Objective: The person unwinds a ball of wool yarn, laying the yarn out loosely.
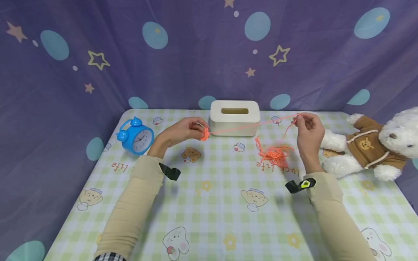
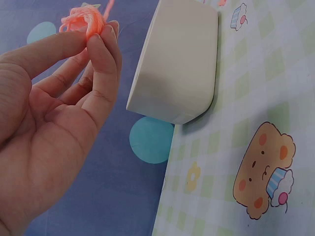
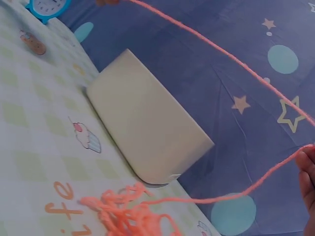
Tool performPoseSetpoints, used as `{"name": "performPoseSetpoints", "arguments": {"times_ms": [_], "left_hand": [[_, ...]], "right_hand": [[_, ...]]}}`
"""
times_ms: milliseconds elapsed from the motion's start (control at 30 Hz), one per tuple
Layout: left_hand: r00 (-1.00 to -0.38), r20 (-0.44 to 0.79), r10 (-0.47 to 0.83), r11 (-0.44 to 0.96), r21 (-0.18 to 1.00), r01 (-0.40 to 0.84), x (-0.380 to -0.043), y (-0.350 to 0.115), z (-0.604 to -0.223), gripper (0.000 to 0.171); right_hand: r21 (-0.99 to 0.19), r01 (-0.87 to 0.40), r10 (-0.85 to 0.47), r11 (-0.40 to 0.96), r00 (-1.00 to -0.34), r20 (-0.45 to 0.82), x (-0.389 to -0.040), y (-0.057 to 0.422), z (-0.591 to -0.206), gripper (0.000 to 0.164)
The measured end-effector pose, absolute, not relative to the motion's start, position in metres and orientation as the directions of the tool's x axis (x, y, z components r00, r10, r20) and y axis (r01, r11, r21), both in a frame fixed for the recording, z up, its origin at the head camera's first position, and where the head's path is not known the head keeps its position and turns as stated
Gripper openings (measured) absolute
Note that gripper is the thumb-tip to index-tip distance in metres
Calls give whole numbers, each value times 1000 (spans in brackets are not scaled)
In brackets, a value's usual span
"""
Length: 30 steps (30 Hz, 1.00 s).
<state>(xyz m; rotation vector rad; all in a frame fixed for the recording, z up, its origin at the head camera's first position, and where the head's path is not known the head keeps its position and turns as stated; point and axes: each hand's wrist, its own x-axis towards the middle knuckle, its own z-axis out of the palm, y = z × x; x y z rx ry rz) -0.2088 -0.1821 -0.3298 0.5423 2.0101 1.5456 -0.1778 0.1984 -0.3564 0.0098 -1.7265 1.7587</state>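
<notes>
My left hand (image 1: 187, 131) pinches a small wound bundle of orange yarn (image 2: 84, 20) between thumb and fingertips, raised above the table. From it a single strand (image 1: 241, 127) runs taut to the right, passing in front of the tissue box. At the other end my right hand (image 1: 309, 130) pinches that strand with thumb and forefinger; in the right wrist view only its fingertips (image 3: 307, 169) show at the edge. Below the right hand, the yarn drops to a loose tangled pile (image 1: 275, 156) lying on the table.
A cream tissue box (image 1: 235, 125) stands at the table's back edge between the hands. The blue alarm clock (image 1: 137, 137) is left of the left hand. A white teddy bear (image 1: 365, 145) in a brown hoodie lies at the right. Behind hangs a purple curtain (image 1: 202, 65).
</notes>
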Motion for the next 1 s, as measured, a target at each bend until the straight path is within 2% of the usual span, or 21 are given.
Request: {"name": "performPoseSetpoints", "arguments": {"times_ms": [133, 533, 800, 1000], "left_hand": [[-786, -178, 593, 275, 961, -10, -209, -182, -329, 36], [-805, -136, 578, 318, 946, 68, -208, -185, -327, 23], [-824, -136, 550, 295, 955, 39, -209, -183, -327, 17], [-807, -152, 570, 285, 958, 21, -209, -184, -327, 12]], "right_hand": [[-879, -462, 452, 116, -764, 461, -178, 203, -354, 13], [-886, -451, 530, 107, -728, 434, -181, 223, -355, 11], [-875, -479, 577, 70, -696, 428, -193, 242, -372, 9], [-866, -499, 586, 31, -693, 420, -195, 246, -375, 7]]}}
